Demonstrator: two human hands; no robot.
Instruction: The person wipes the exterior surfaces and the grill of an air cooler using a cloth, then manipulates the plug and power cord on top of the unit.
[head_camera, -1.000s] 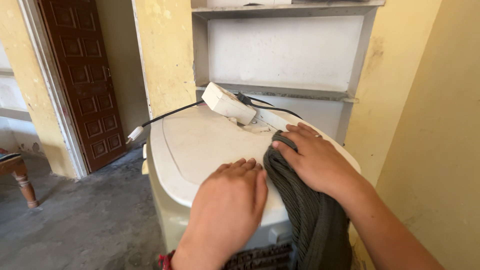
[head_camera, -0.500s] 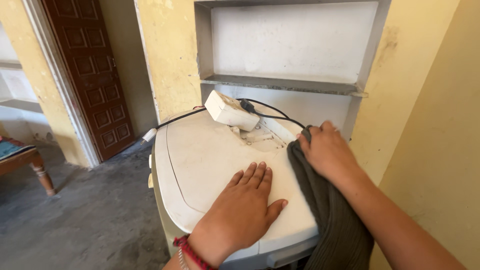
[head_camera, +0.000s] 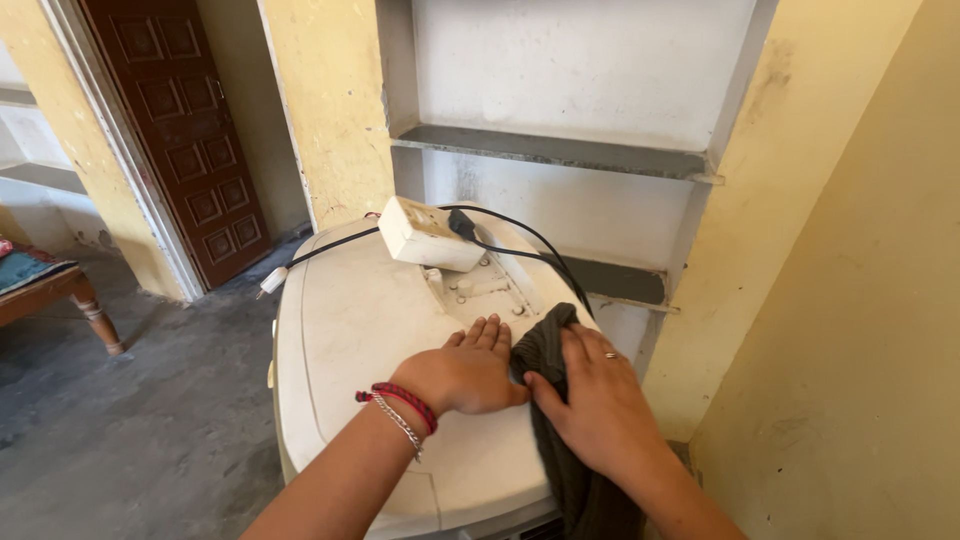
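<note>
Dark cloth (head_camera: 560, 440) long axis near-far, under right hand (head_camera: 590, 405).

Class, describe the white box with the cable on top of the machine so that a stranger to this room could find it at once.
Start at the big off-white appliance standing before the wall niche. At the far edge of its lid, beyond the left hand and the dark cloth under the right hand, sits a white extension box. Only it has a black cable plugged in.

Dark grey ribbed cloth (head_camera: 570, 440) ran off the bottom edge, partly under the right hand (head_camera: 590, 405). Wooden stool (head_camera: 60, 295) cut by left edge.
</note>
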